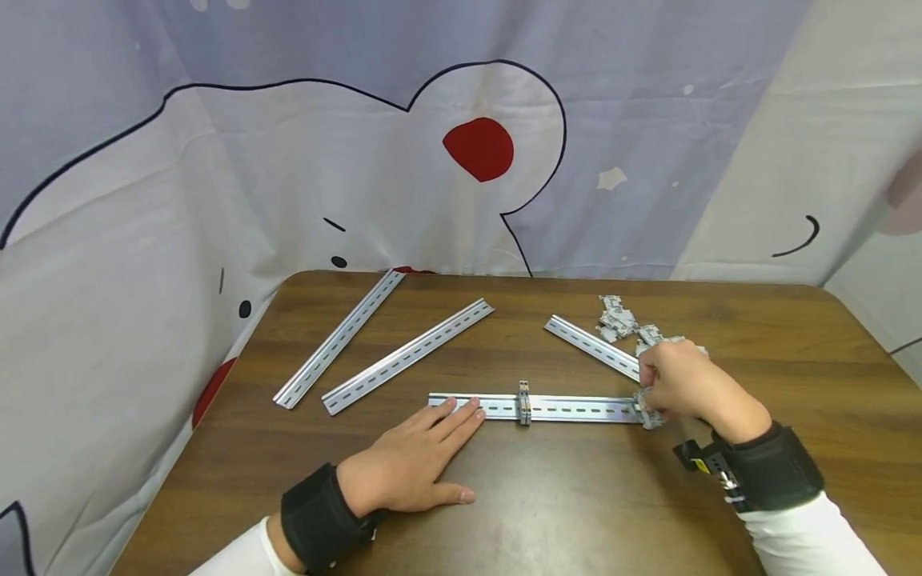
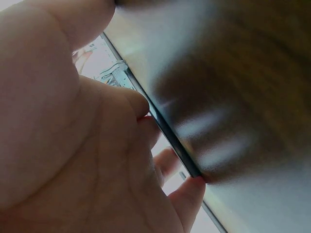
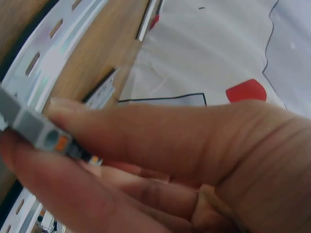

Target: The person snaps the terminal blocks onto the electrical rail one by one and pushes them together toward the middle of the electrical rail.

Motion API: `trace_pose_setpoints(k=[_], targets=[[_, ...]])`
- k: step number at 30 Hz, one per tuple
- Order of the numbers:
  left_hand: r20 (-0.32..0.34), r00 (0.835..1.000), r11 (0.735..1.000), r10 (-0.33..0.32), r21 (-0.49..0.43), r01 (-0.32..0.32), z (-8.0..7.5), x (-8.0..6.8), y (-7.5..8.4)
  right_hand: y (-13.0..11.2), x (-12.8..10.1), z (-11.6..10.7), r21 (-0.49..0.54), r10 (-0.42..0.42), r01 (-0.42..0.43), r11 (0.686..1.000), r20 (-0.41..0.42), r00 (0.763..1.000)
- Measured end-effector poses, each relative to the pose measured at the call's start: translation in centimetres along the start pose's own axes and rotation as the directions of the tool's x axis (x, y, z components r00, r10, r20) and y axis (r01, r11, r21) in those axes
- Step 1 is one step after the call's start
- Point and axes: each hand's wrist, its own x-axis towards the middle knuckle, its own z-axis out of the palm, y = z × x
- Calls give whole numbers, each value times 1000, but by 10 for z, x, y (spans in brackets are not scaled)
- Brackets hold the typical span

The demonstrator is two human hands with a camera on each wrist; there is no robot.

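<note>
A slotted metal DIN rail (image 1: 583, 409) lies across the table in front of the person. My left hand (image 1: 410, 464) rests on its left end with fingers spread and straight; the left wrist view shows those fingertips (image 2: 189, 194) at the rail's edge. One narrow terminal block (image 1: 524, 402) stands across the rail, right of the left hand. At the rail's right end, my right hand (image 1: 687, 380) pinches a grey terminal block (image 3: 31, 125) with orange spots between thumb and finger. Whether this block is seated on the rail, I cannot tell.
Two longer rails (image 1: 342, 336) (image 1: 406, 356) lie slanted at the left. A third rail (image 1: 591, 346) lies slanted behind the right hand, which hides its near end. Several loose grey terminal blocks (image 1: 616, 318) are heaped at the back right. A printed cloth (image 1: 324, 160) hangs behind the table.
</note>
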Motion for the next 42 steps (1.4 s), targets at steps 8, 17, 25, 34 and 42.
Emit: trace_pose_setpoints(k=[8,17,25,34,42], targets=[[16,1000,1000,-17,2,17,-2,1,-3,-5,5,2,-49,4,-7,999,-72,997],[16,1000,1000,-7,-5,7,-5,2,-3,-7,11,1,-26,36,-36,999,-14,999],[-8,1000,1000,0,-4,0,0,-1,-4,-1,14,-1,39,40,-42,998,52,998],[-6,1000,1000,0,0,0,3,-1,-1,28,4,-19,300,-38,-46,953,270,962],[-20,1000,1000,17,-10,-17,0,-1,0,51,3,-17,536,-137,-89,839,367,920]])
